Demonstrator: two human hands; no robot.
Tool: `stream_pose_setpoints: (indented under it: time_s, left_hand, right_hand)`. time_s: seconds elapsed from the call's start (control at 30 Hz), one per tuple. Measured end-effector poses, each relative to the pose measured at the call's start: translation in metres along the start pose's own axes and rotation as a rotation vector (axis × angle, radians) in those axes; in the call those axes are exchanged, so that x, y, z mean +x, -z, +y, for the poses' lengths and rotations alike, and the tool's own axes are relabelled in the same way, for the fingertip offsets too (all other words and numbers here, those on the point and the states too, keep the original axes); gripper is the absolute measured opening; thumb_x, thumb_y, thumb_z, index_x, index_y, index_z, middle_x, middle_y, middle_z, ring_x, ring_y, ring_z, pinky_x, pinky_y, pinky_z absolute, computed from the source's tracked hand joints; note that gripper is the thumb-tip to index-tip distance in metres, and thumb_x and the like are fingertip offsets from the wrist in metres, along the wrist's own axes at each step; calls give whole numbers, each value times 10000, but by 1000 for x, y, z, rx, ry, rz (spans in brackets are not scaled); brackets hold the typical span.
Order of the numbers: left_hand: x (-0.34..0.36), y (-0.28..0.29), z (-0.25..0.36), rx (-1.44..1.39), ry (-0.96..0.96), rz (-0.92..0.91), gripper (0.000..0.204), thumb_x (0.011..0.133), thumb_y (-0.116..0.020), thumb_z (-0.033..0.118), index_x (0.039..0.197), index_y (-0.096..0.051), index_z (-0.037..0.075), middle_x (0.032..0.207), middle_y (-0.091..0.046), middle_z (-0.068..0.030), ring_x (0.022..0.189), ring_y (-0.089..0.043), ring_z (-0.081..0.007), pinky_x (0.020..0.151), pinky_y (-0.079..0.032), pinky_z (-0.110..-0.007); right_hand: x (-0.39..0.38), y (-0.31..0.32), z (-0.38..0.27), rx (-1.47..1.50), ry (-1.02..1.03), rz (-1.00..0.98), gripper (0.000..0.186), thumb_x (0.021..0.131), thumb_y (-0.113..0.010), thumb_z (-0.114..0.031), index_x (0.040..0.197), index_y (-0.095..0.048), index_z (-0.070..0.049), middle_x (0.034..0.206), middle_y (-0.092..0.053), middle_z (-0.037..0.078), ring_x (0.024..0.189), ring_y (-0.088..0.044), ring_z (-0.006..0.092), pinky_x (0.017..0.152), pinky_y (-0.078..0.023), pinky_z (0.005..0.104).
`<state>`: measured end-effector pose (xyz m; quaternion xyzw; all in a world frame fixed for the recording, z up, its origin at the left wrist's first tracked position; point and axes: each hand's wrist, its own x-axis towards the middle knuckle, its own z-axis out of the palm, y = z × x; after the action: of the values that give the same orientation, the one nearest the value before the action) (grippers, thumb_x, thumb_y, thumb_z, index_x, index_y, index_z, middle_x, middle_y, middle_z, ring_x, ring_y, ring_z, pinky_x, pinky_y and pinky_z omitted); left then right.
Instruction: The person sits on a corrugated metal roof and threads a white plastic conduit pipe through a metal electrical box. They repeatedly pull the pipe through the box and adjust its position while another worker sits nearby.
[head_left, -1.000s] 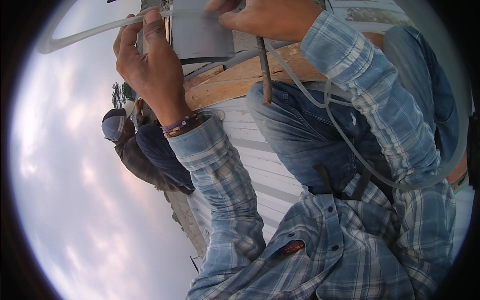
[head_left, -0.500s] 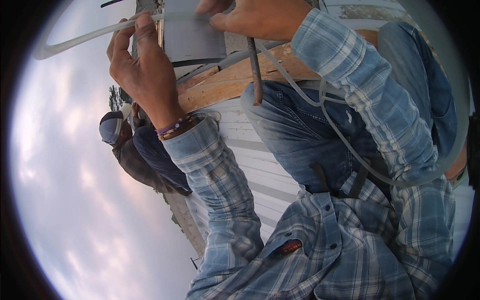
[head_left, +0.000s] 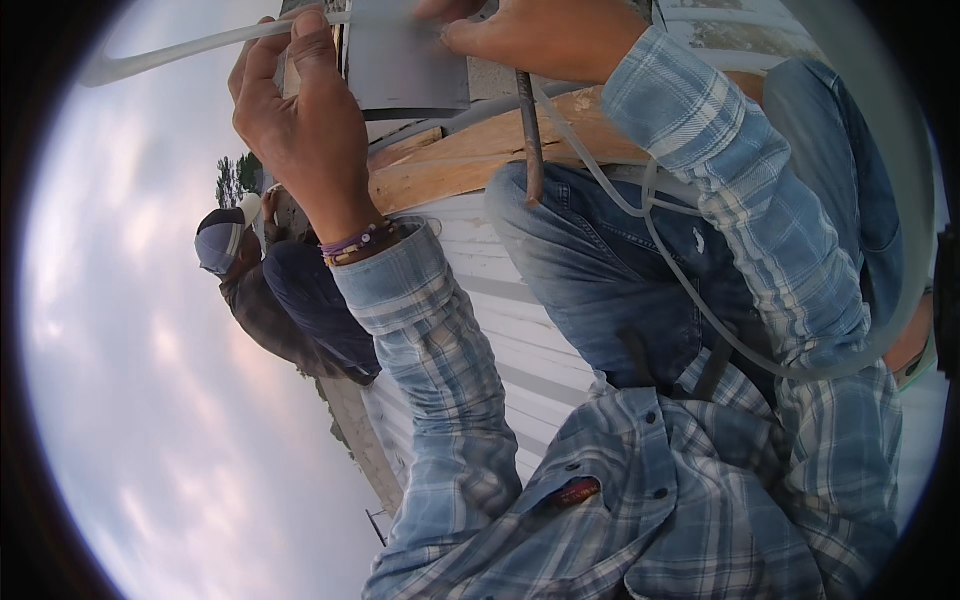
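At the top, my left hand (head_left: 310, 130) pinches a translucent plastic hose (head_left: 190, 55) between thumb and fingers. Part of this hose sticks out to the left and bends at its far end. Over a grey sheet-metal piece (head_left: 405, 70), my right hand (head_left: 545, 35) is closed, its fingertips drawn together and smeared by motion. Whatever those fingertips hold is unclear. More hose loops over my right forearm and across my knees, thinner-looking near the right hand. A rusty metal bar (head_left: 530, 140) points down beside my right hand, near my knee.
Bare wooden boards (head_left: 500, 160) lie beyond my knees. White corrugated roofing sheets (head_left: 510, 310) spread beneath me. To the left, another person (head_left: 290, 300) in a cap crouches by the roof's edge, with open sky (head_left: 150, 350) beyond.
Both hands, the hose and the grey sheet sit slightly farther right in the view, and the left hand a little higher or lower by only a trace. The left hand keeps its pinch.
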<state>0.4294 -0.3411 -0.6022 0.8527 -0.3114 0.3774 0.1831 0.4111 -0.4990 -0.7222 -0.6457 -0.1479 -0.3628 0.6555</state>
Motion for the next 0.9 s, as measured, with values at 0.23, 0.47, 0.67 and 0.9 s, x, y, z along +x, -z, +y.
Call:
stream_pose_setpoints:
  time_s: [0.23, 0.47, 0.67, 0.9]
  left_hand:
    - [3, -2, -10, 53, -55, 17, 379, 992, -661, 279, 1169, -690, -55, 1060, -722, -206, 1034, -668, -306, 945, -492, -403]
    - [1, -3, -9, -41, 21, 30, 363, 986, -661, 265, 1158, -693, -53, 1060, -723, -208, 1031, -669, -307, 942, -492, -409]
    - [2, -4, -6, -112, 78, 35, 349, 982, -661, 253, 1149, -696, -51, 1060, -724, -210, 1029, -669, -308, 940, -493, -414]
    - [3, -6, -1, -187, 138, 44, 332, 976, -662, 240, 1138, -700, -48, 1061, -725, -212, 1026, -669, -309, 937, -494, -420]
  right_hand:
    - [-3, 5, -5, 51, -7, 18, 243, 806, -685, -148, 996, -796, -46, 904, -771, 171, 815, -745, 304, 765, -571, 372]
    - [-1, 1, -2, 38, -10, 6, 245, 811, -689, -151, 993, -793, -25, 925, -775, 168, 848, -749, 287, 794, -573, 359]
    - [-1, 2, -2, 8, -24, -2, 255, 808, -685, -152, 999, -794, -23, 945, -778, 170, 867, -751, 286, 817, -577, 358]
    - [-2, 6, -4, 19, -54, -18, 254, 822, -688, -157, 1005, -792, -16, 952, -780, 165, 872, -749, 276, 820, -574, 357]
